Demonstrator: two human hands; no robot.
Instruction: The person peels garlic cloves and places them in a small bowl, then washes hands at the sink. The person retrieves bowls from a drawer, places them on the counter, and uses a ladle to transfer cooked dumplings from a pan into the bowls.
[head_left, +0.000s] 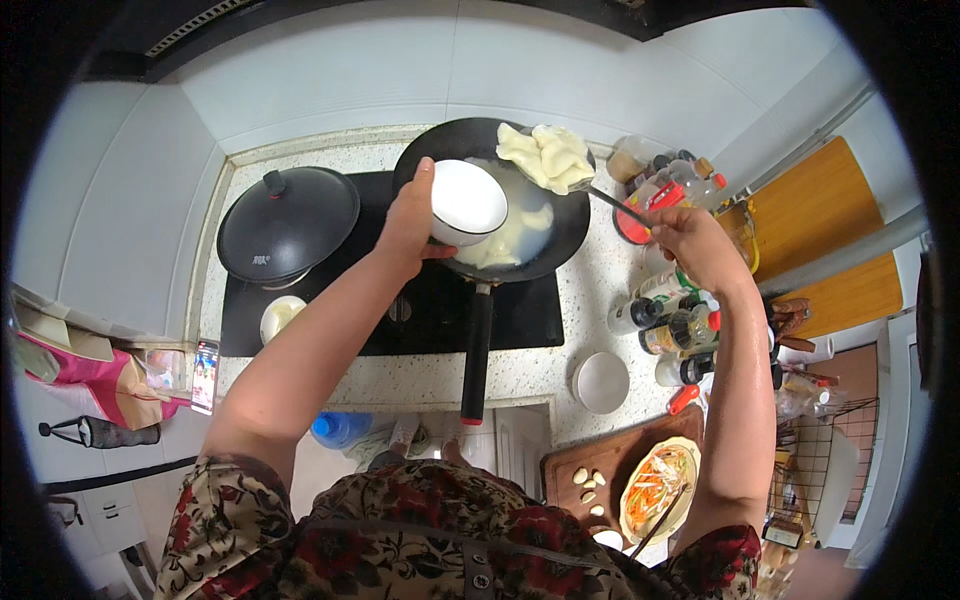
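Observation:
My left hand (411, 225) grips a white bowl (469, 202) by its side, tilted above the wok, its inside white and bare. In my right hand (694, 244) is the handle of a metal skimmer ladle (615, 204), raised over the wok's right rim. Pale dumplings (551, 156) are heaped on the ladle's head. Below, the dark wok (439, 142) holds cloudy liquid with more dumplings (499, 249) in it. Its black handle (478, 352) points toward me. The bowl hides part of the wok's contents.
A lidded black pan (289, 225) stands left on the black cooktop (360, 315), near a small bowl (281, 319). Seasoning bottles (679, 330) crowd the right. Another bowl (601, 382) sits before the cutting board (570, 457), which carries garlic cloves (589, 484) and a dish of shredded vegetables (660, 487).

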